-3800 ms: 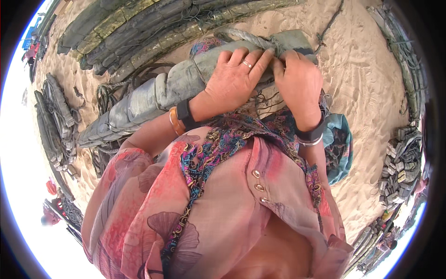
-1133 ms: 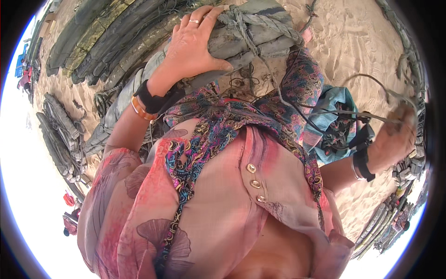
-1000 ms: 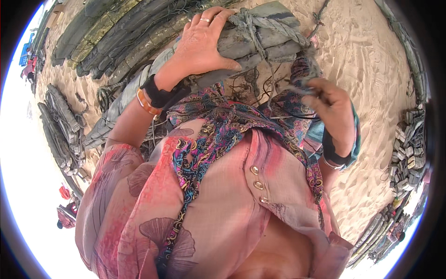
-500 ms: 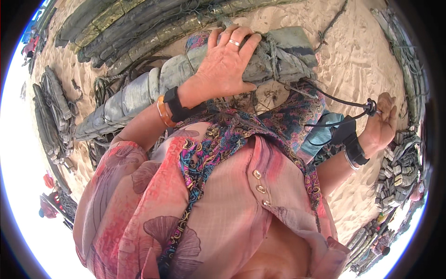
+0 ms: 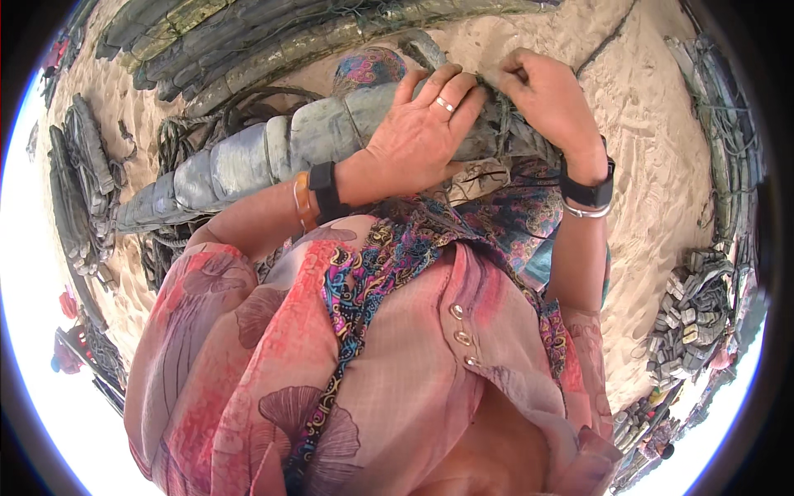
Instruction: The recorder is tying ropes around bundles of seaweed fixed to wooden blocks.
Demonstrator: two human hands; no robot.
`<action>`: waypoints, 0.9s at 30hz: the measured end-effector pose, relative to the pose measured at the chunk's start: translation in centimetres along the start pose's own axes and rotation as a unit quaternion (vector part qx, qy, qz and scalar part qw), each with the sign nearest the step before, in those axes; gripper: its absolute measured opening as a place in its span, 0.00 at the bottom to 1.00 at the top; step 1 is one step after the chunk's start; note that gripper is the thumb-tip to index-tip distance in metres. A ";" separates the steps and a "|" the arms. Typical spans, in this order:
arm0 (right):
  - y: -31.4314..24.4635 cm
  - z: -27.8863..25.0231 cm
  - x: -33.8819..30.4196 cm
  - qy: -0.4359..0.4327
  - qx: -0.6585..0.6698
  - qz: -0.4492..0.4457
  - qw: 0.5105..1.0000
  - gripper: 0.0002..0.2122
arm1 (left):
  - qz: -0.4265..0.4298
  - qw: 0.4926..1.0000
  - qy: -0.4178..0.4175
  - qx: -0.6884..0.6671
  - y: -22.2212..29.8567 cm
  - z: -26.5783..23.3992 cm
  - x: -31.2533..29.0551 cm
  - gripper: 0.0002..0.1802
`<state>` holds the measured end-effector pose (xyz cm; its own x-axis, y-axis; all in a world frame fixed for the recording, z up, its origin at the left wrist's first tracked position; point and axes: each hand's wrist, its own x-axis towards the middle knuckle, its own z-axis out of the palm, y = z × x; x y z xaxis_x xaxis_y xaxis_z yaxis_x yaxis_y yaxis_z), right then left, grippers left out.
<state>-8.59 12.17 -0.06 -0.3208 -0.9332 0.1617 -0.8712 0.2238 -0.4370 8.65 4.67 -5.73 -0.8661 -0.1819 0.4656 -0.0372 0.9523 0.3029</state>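
A long grey-green bundle (image 5: 246, 155), ringed by ties into bulging segments, lies across my lap and slants down to the left. My left hand (image 5: 422, 132) presses on its top near the right part, fingers spread, a ring on one finger. Beside it, at the bundle's right end, my right hand (image 5: 550, 99) has its fingers bent in a pinch. Whatever those fingertips hold is hidden. Frayed green twine (image 5: 503, 116) wraps the bundle between the two hands. Patterned cloth (image 5: 521, 207) covers my lap below it.
Several long dark bundles (image 5: 281, 62) lie side by side on the sand ahead. Dark ropes (image 5: 172, 136) are tangled behind my bundle's left half. More bundles (image 5: 70, 194) rest farther left. To the right is a heap of small greyish blocks (image 5: 691, 318).
My right hand has swung from far right, where it held a knotted black cord stretched out, up and left to the bundle's right end. My left hand has shifted slightly right.
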 end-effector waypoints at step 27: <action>0.4 -3.6 -10.6 0.294 0.501 0.157 0.799 0.10 | 0.009 0.999 0.049 0.001 -0.1 -0.3 -1.2 0.38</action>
<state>-6.85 23.12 1.28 -0.8410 -0.5158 0.1633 -0.0733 -0.1904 -0.9790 9.83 4.77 -6.10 -0.8139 -0.1873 0.5500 -0.0227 0.9561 0.2921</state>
